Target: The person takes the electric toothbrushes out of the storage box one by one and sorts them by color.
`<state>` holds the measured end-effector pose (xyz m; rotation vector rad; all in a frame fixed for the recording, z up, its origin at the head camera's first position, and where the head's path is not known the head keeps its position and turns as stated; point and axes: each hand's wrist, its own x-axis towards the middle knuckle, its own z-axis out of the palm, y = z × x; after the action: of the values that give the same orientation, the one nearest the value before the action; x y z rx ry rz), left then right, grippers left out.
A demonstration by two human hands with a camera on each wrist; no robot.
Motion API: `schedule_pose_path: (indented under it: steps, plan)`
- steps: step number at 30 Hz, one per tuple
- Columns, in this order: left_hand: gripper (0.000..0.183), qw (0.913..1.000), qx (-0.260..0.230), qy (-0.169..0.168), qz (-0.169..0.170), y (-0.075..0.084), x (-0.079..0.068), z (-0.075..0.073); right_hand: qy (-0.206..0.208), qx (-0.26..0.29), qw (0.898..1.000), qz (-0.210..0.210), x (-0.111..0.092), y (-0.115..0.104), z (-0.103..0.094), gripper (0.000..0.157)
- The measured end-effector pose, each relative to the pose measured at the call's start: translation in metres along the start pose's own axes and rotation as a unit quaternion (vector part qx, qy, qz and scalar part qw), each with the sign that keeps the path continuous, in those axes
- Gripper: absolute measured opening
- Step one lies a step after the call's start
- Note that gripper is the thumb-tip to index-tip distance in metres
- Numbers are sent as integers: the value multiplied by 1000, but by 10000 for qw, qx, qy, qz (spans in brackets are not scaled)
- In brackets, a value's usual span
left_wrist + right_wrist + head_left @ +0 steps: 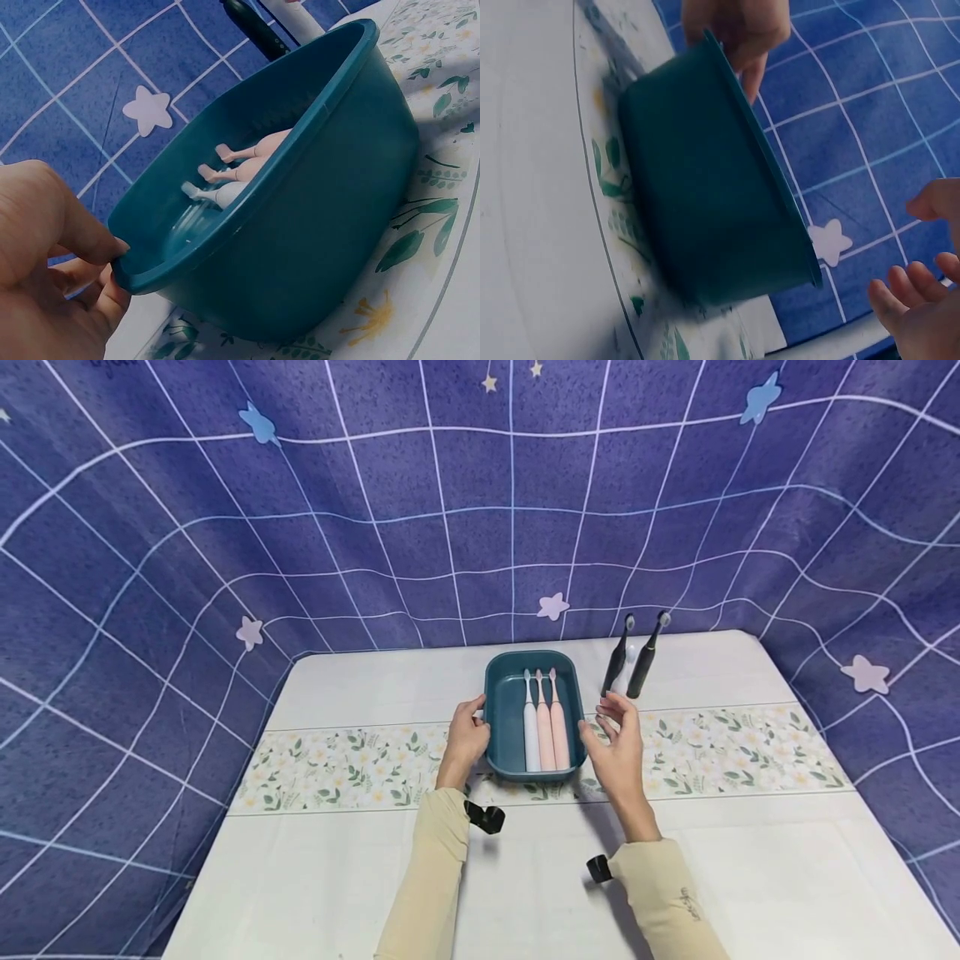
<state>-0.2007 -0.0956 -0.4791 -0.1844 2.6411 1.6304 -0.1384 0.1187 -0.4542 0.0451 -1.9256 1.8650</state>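
A teal plastic bin (506,727) stands on the table. Inside it one white electric toothbrush (532,739) and two pink electric toothbrushes (559,739) lie side by side, heads toward the back. My left hand (467,737) pinches the bin's left rim between thumb and fingers, as the left wrist view also shows. On the other side my right hand (621,756) is held beside the bin with fingers loosely spread. The right wrist view shows a gap between these right fingers (904,289) and the bin, with nothing in them.
Behind my right hand stand two black electric toothbrushes (643,668), with a white toothbrush (624,677) between them. A flowered strip (337,768) crosses the white table (322,877). Blue grid-patterned cloth (390,543) hangs along the back and sides.
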Motion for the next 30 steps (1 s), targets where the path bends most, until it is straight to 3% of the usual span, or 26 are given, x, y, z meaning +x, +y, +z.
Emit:
schedule_pose_path:
  steps: [4,9,14,19,23,30]
  plan:
    - [53,10000,28,26,19,0,0,-1,-260,-238,9994,51,4,16,11,60]
    - [53,10000,23,65,58,-1,1,-2,-1000,-773,9915,320,8,23,25,70]
    - [53,9999,-8,72,101,-3,1,-1,-1758,-1014,9775,578,14,28,38,78]
    - [53,9999,-35,79,80,-2,1,0,-2337,-1574,9524,1163,18,26,46,83]
    - [53,10000,-23,72,62,-1,1,1,-2560,-2004,9364,1321,20,26,50,83]
    - [53,9999,51,76,46,-1,2,0,-2611,-2222,9305,1288,21,29,56,81]
